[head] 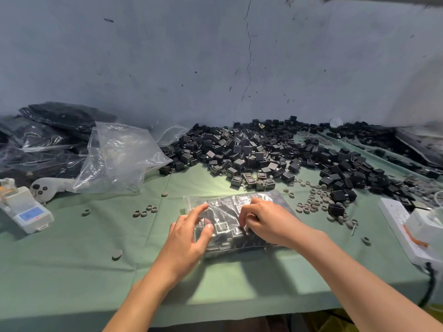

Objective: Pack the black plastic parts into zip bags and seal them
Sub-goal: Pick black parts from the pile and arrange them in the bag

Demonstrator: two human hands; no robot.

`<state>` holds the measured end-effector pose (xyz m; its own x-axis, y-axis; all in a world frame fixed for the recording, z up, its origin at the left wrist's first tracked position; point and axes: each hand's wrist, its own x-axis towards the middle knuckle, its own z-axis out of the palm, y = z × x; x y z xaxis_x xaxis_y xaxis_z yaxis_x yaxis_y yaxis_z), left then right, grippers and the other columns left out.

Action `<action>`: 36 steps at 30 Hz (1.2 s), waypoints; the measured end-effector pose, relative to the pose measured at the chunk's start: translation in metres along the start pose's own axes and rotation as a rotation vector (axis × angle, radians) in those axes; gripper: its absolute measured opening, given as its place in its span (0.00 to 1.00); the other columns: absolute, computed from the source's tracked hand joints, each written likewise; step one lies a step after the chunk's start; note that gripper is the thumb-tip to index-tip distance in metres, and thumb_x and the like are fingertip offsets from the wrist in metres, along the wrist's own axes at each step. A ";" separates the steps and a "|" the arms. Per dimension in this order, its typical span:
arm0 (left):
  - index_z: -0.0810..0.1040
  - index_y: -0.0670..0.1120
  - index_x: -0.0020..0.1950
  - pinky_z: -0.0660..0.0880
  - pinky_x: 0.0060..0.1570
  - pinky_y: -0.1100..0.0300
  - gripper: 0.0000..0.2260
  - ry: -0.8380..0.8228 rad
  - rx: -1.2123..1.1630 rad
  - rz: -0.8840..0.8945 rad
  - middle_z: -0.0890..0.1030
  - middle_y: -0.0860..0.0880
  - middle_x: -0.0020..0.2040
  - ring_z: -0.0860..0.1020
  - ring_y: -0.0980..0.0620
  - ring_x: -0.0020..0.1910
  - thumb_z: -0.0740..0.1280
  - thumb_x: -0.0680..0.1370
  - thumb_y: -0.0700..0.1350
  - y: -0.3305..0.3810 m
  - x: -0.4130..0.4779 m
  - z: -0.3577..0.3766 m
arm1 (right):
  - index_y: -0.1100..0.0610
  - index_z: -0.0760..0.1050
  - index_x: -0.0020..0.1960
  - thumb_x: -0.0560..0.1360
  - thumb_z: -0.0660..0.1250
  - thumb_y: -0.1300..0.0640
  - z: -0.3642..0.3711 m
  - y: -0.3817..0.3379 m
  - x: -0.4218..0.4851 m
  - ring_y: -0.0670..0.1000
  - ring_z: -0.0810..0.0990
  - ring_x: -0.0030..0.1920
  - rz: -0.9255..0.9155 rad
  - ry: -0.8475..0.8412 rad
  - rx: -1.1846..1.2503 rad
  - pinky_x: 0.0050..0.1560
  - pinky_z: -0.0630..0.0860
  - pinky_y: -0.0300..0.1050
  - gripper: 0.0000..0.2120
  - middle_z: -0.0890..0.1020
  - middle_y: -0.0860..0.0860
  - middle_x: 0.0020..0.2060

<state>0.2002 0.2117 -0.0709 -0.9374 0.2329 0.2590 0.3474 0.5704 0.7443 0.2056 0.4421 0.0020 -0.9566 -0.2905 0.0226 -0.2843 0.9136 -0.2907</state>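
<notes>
A clear zip bag (227, 207) filled with black plastic parts lies flat on the green cloth in front of me. My left hand (189, 233) rests on its left end, thumb and fingers spread and pressing on the plastic. My right hand (266, 221) presses on its right half with the fingers curled down onto the bag. Beyond the bag a big loose heap of black plastic parts (251, 149) spreads over the table toward the wall.
Empty clear bags (119, 154) and filled dark bags (48, 137) lie at the left. A white device (24, 209) and a grey plush toy (48, 188) sit nearby. Small grey rings (314, 202) are scattered about. A white power strip (407, 231) is at the right.
</notes>
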 end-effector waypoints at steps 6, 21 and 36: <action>0.70 0.65 0.67 0.72 0.59 0.54 0.15 0.113 -0.046 -0.025 0.76 0.59 0.55 0.73 0.59 0.58 0.62 0.80 0.56 0.005 -0.004 0.011 | 0.39 0.77 0.61 0.82 0.57 0.54 0.005 -0.005 0.004 0.47 0.75 0.45 -0.043 0.000 -0.044 0.42 0.71 0.41 0.15 0.70 0.44 0.49; 0.77 0.62 0.63 0.72 0.67 0.50 0.15 0.104 -0.230 -0.040 0.81 0.60 0.60 0.77 0.60 0.63 0.67 0.80 0.44 0.005 -0.007 0.009 | 0.44 0.83 0.49 0.79 0.60 0.58 0.008 -0.032 0.036 0.45 0.73 0.30 0.091 -0.066 0.114 0.27 0.68 0.40 0.15 0.81 0.44 0.44; 0.59 0.75 0.72 0.66 0.69 0.53 0.29 -0.040 -0.097 -0.051 0.74 0.62 0.62 0.70 0.60 0.67 0.66 0.74 0.57 0.008 -0.011 0.009 | 0.46 0.83 0.49 0.80 0.59 0.56 0.011 -0.031 0.026 0.47 0.75 0.34 0.113 0.035 0.110 0.31 0.68 0.42 0.14 0.77 0.45 0.44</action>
<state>0.2132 0.2212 -0.0734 -0.9513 0.2381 0.1957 0.2933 0.5039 0.8124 0.1898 0.4034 0.0009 -0.9843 -0.1756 0.0171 -0.1680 0.9028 -0.3959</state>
